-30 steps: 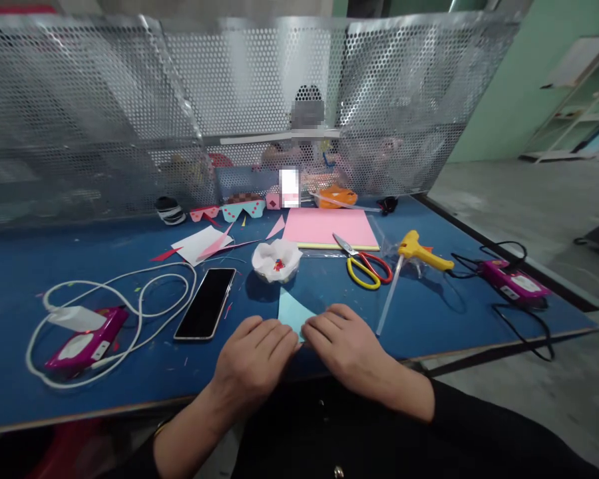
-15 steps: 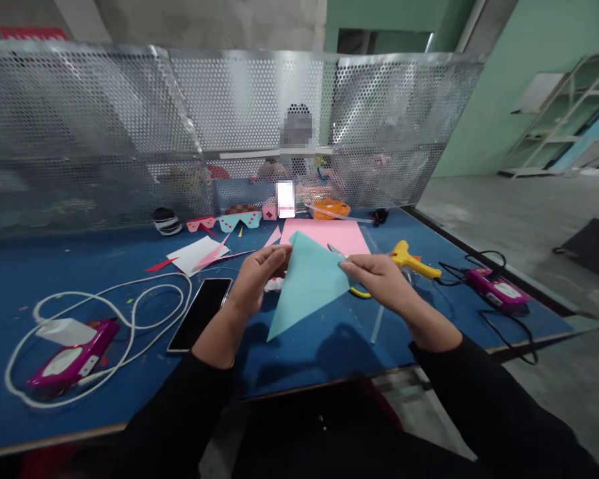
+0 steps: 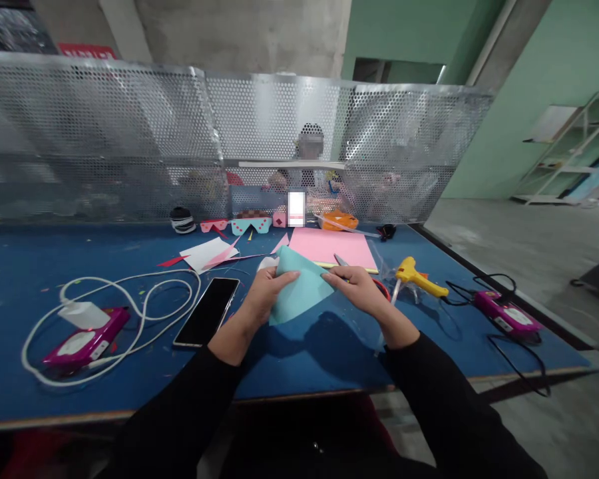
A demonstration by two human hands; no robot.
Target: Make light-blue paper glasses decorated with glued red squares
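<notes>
A light blue sheet of paper (image 3: pixel 299 289) is held up over the blue table (image 3: pixel 329 352), curved between both hands. My left hand (image 3: pixel 265 293) grips its left edge with fingers closed round it. My right hand (image 3: pixel 359 287) pinches its right edge. Both hands hover a little above the table's middle. Behind my right hand lie the scissors (image 3: pixel 382 287) with yellow and red handles, mostly hidden.
A black phone (image 3: pixel 207 311) lies left of my hands. Further left are a magenta device (image 3: pixel 82 340) and a coiled white cable (image 3: pixel 130 299). A pink sheet (image 3: pixel 329 247), a yellow glue gun (image 3: pixel 419 276) and another magenta device (image 3: pixel 504 313) lie to the right. A perforated metal screen (image 3: pixel 130 146) backs the table; a person sits behind it.
The hands lifted the blue paper off the table, held it up as a flat triangle, and have now curled it inward and brought it lower.
</notes>
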